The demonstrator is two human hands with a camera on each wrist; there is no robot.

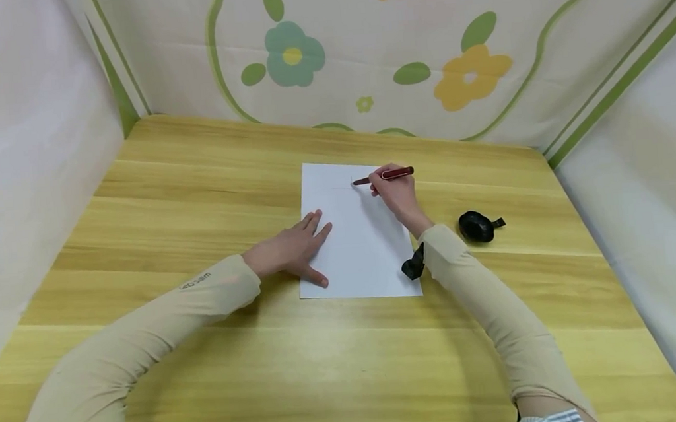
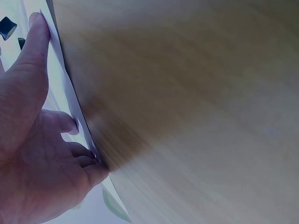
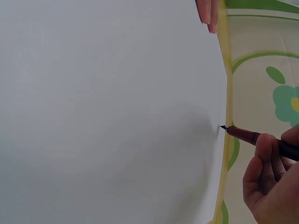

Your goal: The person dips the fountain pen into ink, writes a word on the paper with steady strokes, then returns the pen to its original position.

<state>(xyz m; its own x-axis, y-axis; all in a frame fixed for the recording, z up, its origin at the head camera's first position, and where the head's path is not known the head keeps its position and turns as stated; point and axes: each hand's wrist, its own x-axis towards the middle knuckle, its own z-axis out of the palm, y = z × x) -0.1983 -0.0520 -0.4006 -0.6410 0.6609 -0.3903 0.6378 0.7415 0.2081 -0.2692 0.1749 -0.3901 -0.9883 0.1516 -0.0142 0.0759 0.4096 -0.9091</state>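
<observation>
A dark red fountain pen (image 1: 398,173) is pinched in my right hand (image 1: 397,194), near the top of a white sheet of paper (image 1: 360,249). In the right wrist view the metal nib of the fountain pen (image 3: 241,135) meets the sheet close to its far edge. Faint thin strokes (image 1: 342,187), one lying across and a short upright one, show by the nib. My left hand (image 1: 294,247) rests with spread fingers on the sheet's left edge. From the left wrist view, the thumb and fingers of the left hand (image 2: 42,126) lie along that edge.
A rounded black object with a short tab (image 1: 477,227) lies on the wooden table (image 1: 195,209), right of the sheet. Another small black piece (image 1: 414,264) sits by the right cuff. A flower-printed cloth (image 1: 361,50) hangs behind the table, with pale cloth at both sides.
</observation>
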